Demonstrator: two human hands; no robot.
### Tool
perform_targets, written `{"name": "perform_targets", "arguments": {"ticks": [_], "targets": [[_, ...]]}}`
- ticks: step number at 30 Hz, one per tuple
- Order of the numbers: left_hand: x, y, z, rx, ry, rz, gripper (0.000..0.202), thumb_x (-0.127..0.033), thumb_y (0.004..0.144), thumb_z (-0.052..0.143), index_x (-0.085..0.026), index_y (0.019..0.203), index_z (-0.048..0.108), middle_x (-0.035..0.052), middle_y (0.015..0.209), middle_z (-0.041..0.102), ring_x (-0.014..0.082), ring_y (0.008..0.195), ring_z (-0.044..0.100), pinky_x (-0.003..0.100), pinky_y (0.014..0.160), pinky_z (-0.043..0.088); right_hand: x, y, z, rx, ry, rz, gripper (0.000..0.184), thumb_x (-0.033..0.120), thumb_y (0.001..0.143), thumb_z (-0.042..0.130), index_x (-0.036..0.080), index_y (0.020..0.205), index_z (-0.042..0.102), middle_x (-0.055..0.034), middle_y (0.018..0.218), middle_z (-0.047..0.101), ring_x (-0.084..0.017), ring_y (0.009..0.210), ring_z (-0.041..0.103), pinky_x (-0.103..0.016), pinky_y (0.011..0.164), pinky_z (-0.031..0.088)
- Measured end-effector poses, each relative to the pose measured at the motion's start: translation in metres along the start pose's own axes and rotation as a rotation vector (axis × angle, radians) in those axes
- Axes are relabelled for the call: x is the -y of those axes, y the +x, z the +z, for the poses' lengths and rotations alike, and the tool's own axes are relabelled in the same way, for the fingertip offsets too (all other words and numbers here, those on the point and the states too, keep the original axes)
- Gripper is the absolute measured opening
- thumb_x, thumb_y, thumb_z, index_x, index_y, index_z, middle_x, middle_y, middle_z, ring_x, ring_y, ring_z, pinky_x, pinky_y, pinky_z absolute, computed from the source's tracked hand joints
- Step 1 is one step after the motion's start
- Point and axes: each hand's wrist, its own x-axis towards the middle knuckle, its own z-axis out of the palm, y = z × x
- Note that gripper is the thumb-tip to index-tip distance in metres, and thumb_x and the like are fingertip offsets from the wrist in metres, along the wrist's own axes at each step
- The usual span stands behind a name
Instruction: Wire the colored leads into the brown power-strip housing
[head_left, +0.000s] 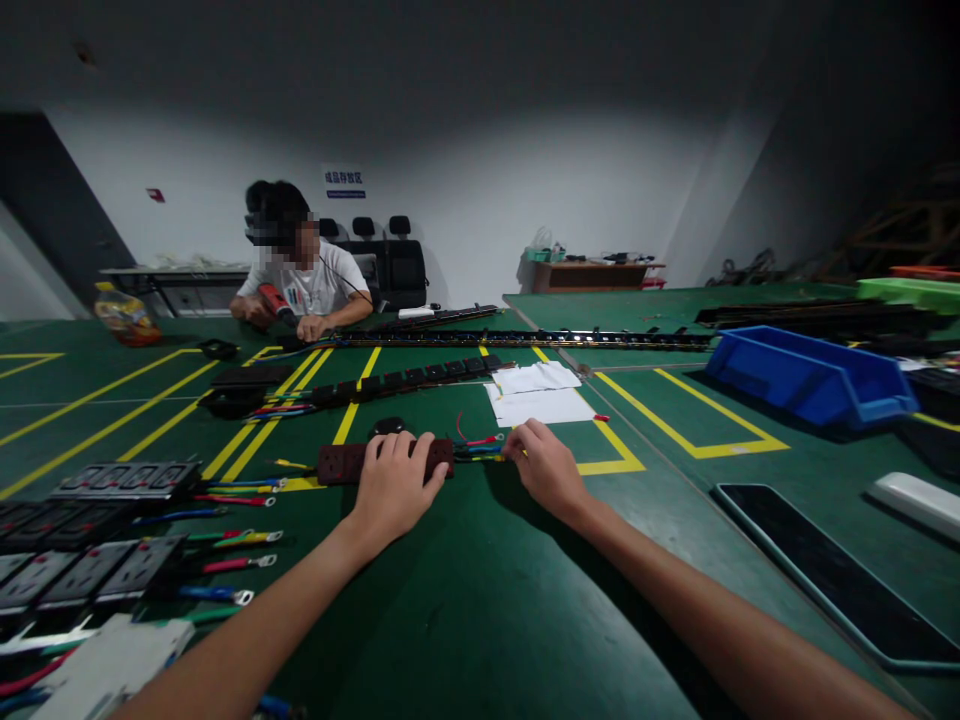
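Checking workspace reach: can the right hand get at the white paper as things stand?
Likely yes: the white paper lies just beyond the right hand, nothing tall between, though that hand's fingertips are at the wire ends.

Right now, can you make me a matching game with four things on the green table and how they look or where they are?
1. brown socket strip
2. open bin
3. smartphone
4. plastic bottle

A. dark and lying flat
B. topped by a yellow cap
C. under the left hand
D. blue

Pairs: 1-C, 2-D, 3-A, 4-B
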Motion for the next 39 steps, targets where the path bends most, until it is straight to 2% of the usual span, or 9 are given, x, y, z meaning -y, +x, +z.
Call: {"name": "perform_targets", "arguments": {"ticks": [4, 7, 10, 21, 26, 39], "targets": [[-0.0003, 0.0001, -0.001, 0.011, 0.008, -0.002, 0.049, -0.049, 0.103, 0.043, -0.017, 0.134, 0.063, 0.0152, 0.118, 0.067, 0.0332, 0.112, 0.059, 0.053, 0.104, 0.04, -0.0036, 0.0024, 0.002, 0.016, 0.02, 0.12, 0.012, 0.031, 0.099, 0.059, 0.022, 0.094, 0.066, -0.0036, 0.096, 0.066, -0.019, 0.09, 0.059, -0.029, 0.072, 0.038], [-0.0013, 0.0005, -0.0024, 0.015, 0.003, -0.009, 0.049, -0.049, 0.102, 0.044, -0.016, 0.133, 0.064, 0.0157, 0.118, 0.067, 0.0338, 0.112, 0.059, 0.054, 0.104, 0.04, -0.0025, 0.0032, 0.0009, 0.009, -0.055, 0.19, 0.021, 0.04, 0.099, 0.061, 0.022, 0.089, 0.068, -0.0046, 0.093, 0.068, -0.02, 0.086, 0.059, -0.03, 0.068, 0.034], [-0.002, 0.0006, -0.0026, 0.015, 0.012, -0.014, 0.049, -0.048, 0.102, 0.044, -0.016, 0.132, 0.064, 0.0162, 0.117, 0.068, 0.0347, 0.112, 0.058, 0.055, 0.104, 0.04, 0.0005, 0.0031, -0.0011, 0.033, -0.134, 0.198, 0.033, 0.044, 0.101, 0.058, 0.022, 0.078, 0.068, -0.0056, 0.086, 0.068, -0.02, 0.081, 0.058, -0.031, 0.065, 0.029], [-0.0012, 0.0004, -0.0015, 0.018, 0.019, -0.01, 0.049, -0.048, 0.102, 0.044, -0.016, 0.134, 0.063, 0.0156, 0.118, 0.067, 0.0337, 0.112, 0.058, 0.053, 0.105, 0.039, -0.0007, 0.0053, 0.003, 0.069, -0.122, 0.115, 0.047, 0.044, 0.106, 0.047, 0.021, 0.067, 0.058, -0.0054, 0.073, 0.063, -0.018, 0.07, 0.054, -0.032, 0.063, 0.025], [-0.001, 0.0006, -0.0003, 0.022, 0.023, -0.004, 0.05, -0.049, 0.103, 0.043, -0.016, 0.136, 0.062, 0.0159, 0.12, 0.067, 0.034, 0.113, 0.058, 0.054, 0.105, 0.039, 0.001, 0.0037, 0.0019, 0.023, -0.116, 0.064, 0.045, 0.044, 0.105, 0.048, 0.021, 0.067, 0.057, -0.0045, 0.072, 0.062, -0.017, 0.069, 0.052, -0.031, 0.064, 0.025], [-0.0017, 0.0007, -0.0016, 0.034, 0.052, -0.006, 0.05, -0.048, 0.103, 0.045, -0.015, 0.136, 0.062, 0.0157, 0.119, 0.067, 0.0341, 0.113, 0.058, 0.053, 0.104, 0.04, 0.0016, 0.0045, 0.0013, 0.063, -0.109, 0.116, 0.046, 0.043, 0.105, 0.046, 0.02, 0.067, 0.059, -0.0039, 0.073, 0.063, -0.014, 0.063, 0.049, -0.031, 0.061, 0.023]]}}
